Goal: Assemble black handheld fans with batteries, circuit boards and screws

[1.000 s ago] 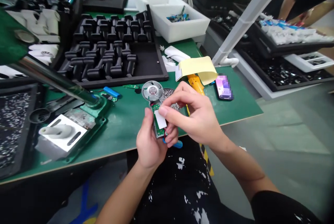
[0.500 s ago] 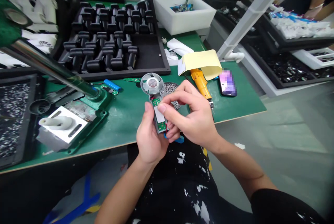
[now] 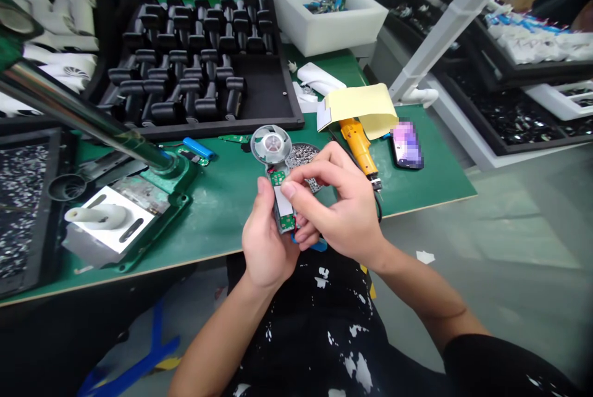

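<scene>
My left hand (image 3: 269, 242) is wrapped round an opened handheld fan (image 3: 271, 142), its round clear-and-grey head pointing away from me. A green circuit board (image 3: 287, 223) lies in the handle, with a white rectangular pad (image 3: 283, 202) on it. My right hand (image 3: 340, 205) is closed, thumb and forefinger pinched at the pad's upper right edge. Its other fingers curl beside the handle, near a red wire. A blue piece (image 3: 319, 246), partly hidden, shows below them. Behind the right hand sits a dish of small metal parts (image 3: 303, 155), partly covered.
A green-based press (image 3: 171, 181) stands left on the green table (image 3: 222, 199). Behind are a tray of black fan housings (image 3: 266, 85) and a white bin (image 3: 343, 29). A yellow electric screwdriver (image 3: 359, 147) under yellow paper (image 3: 356, 104) and a phone (image 3: 407, 145) lie right.
The view has shifted slightly. Both hands keep nearly the same pose on the fan and pad, with no clear change in grip.
</scene>
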{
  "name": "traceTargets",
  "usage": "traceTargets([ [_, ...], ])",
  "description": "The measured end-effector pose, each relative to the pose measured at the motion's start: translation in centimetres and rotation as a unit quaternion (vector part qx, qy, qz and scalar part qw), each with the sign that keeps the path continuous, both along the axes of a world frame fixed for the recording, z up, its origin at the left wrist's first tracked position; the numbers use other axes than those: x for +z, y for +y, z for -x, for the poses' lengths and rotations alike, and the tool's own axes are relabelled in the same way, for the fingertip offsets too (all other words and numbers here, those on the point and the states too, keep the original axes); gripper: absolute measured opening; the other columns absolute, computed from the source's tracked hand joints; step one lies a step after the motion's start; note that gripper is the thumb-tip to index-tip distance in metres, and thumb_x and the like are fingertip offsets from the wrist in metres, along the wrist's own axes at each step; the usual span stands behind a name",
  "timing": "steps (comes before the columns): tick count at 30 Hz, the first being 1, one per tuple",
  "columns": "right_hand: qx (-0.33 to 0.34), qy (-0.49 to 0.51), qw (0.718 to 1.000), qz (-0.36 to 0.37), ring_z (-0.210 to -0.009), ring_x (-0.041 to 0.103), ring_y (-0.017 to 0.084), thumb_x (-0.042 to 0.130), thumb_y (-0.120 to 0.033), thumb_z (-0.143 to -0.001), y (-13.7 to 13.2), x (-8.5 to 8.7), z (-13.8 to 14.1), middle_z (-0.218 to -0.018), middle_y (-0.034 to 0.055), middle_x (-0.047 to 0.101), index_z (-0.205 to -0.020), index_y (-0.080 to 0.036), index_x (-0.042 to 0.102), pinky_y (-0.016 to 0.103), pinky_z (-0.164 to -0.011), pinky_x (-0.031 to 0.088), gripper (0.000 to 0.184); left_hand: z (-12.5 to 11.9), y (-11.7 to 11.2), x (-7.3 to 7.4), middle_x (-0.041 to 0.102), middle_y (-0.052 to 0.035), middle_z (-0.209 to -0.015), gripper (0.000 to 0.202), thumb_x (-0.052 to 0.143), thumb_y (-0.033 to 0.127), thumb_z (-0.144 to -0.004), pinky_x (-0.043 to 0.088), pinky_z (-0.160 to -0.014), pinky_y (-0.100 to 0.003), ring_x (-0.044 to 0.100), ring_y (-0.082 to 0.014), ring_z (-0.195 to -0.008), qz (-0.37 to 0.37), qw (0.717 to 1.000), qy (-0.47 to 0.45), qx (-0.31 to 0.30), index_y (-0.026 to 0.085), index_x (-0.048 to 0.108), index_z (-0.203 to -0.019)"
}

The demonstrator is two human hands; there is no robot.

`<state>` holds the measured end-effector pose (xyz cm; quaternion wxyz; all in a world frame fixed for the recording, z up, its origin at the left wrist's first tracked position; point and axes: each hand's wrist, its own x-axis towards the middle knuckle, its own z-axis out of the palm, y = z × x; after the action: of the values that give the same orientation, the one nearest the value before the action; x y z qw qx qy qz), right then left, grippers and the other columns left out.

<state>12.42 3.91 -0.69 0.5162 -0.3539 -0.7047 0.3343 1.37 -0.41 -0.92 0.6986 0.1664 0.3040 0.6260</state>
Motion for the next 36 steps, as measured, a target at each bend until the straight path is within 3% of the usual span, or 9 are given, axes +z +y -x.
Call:
traceTargets([
  [11,-0.026,0.009,0.999,-0.039,-0.084,0.06,0.014,0.074,-0.023,-0.096,-0.3,-0.9,0.5,-0.092,0.0011,0.062,-0.098,-0.023,0.076,0.034,-0.076,0.056,0.003,-0.1,0.1,-0.1,0.041,-0.0006,-0.056,0.072,0.033,0.063,-0.111,0.035,-0.039,-0.02,0.041,-0.0089,-0.044,-0.019,1.0,0.014,-0.01,0.015,0.057,-0.063],
  [22,-0.033,-0.021,0.995,-0.087,-0.087,0.062,0.016,0.075,-0.021,-0.095,-0.2,-1.2,0.1,-0.093,0.0019,0.064,-0.099,-0.024,0.076,0.037,-0.081,0.057,0.005,-0.2,0.0,-0.6,0.044,-0.0012,-0.056,0.066,0.037,0.058,-0.111,0.036,-0.041,-0.02,0.045,-0.0101,-0.047,-0.04,0.998,0.044,-0.002,0.015,0.06,-0.067],
  [30,-0.036,-0.079,0.99,-0.109,-0.09,0.064,0.018,0.07,-0.022,-0.099,-0.6,-0.8,-0.1,-0.095,0.0042,0.065,-0.101,-0.022,0.071,0.04,-0.085,0.057,0.002,-0.1,-0.1,-1.4,0.051,-0.0027,-0.06,0.059,0.043,0.051,-0.112,0.047,-0.049,-0.022,0.051,-0.0117,-0.052,-0.049,0.996,0.061,0.045,0.015,0.064,-0.069],
  [33,-0.032,-0.091,0.99,-0.099,-0.094,0.065,0.02,0.069,-0.022,-0.098,-0.7,-0.5,-0.2,-0.097,0.0045,0.066,-0.115,-0.023,0.068,0.042,-0.088,0.057,0.017,-0.1,-0.2,-1.6,0.054,-0.0017,-0.065,0.049,0.046,0.049,-0.111,0.047,-0.049,-0.022,0.05,-0.0105,-0.05,-0.044,0.996,0.049,0.061,0.016,0.068,-0.082],
  [36,-0.031,-0.113,0.989,-0.094,-0.096,0.064,0.022,0.07,-0.022,-0.098,-0.8,-0.1,-0.6,-0.1,0.0045,0.067,-0.128,-0.025,0.066,0.043,-0.091,0.057,0.031,0.0,-0.3,-1.8,0.052,0.0,-0.063,0.047,0.045,0.053,-0.11,0.042,-0.044,-0.021,0.046,-0.0106,-0.047,-0.054,0.997,0.044,0.033,0.016,0.071,-0.096],
])
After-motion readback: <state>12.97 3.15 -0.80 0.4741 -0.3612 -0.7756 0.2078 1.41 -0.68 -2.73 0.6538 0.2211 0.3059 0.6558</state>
